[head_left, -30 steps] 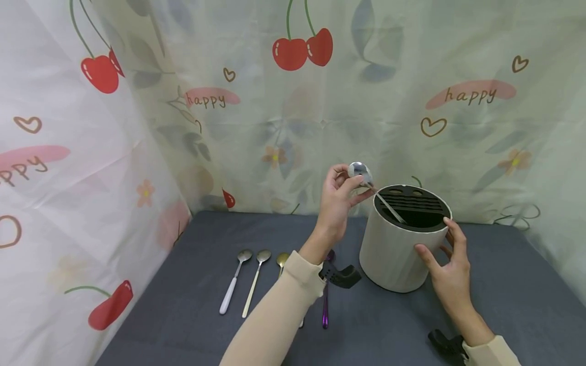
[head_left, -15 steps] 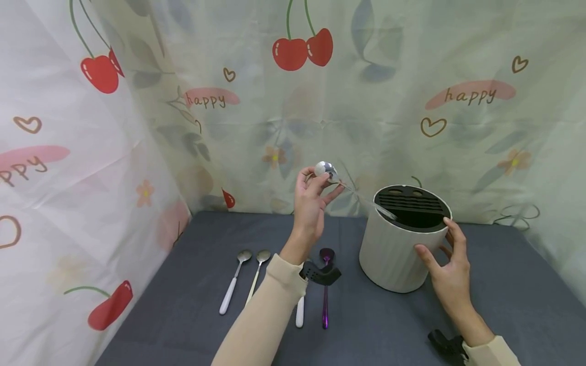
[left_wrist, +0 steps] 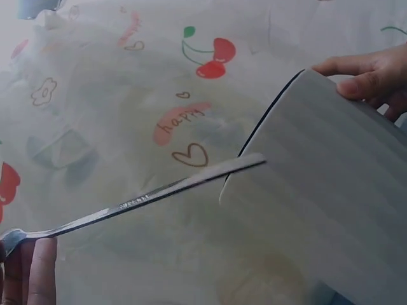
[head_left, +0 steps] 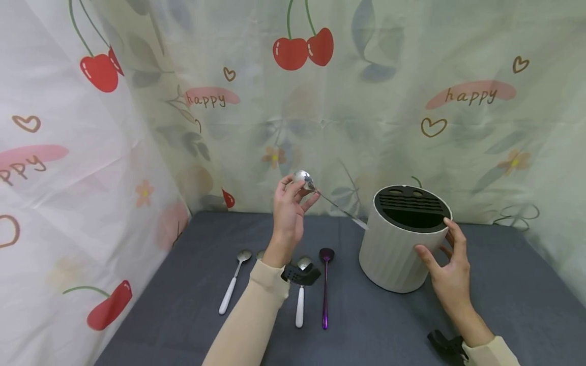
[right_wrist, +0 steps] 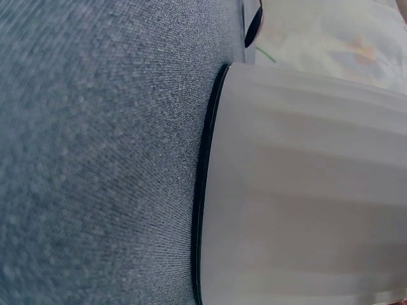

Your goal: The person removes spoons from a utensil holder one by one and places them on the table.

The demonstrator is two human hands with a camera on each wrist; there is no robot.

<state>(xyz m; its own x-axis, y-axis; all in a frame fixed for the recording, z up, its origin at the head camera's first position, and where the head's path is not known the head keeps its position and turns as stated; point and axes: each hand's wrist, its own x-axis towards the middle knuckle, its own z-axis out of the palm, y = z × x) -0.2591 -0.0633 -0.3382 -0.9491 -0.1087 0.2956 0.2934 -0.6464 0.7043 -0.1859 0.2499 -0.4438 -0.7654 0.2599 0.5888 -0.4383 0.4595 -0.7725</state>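
Observation:
My left hand point(head_left: 288, 216) pinches a silver spoon point(head_left: 339, 208) near its bowl, up in the air left of a ribbed off-white utensil holder point(head_left: 398, 259). The spoon's handle slants down to the right, its end beside the holder's upper wall and outside the opening. In the left wrist view the spoon's long handle point(left_wrist: 140, 200) shows clearly. My right hand point(head_left: 453, 282) rests on the holder's right side, with fingertips at the rim and the thumb on the wall. The holder stands upright; its black lid point(head_left: 412, 203) has slots, round holes and one large opening.
On the dark grey tablecloth point(head_left: 366, 325) lie a white-handled spoon point(head_left: 231, 284), another white-handled spoon point(head_left: 299, 305) and a purple spoon point(head_left: 325, 290). My left forearm partly hides other spoons between them. A printed curtain point(head_left: 366, 127) closes off the back and left.
My left hand has moved left with the silver spoon, whose handle end has come out of the holder's opening. The right hand and the holder have stayed put.

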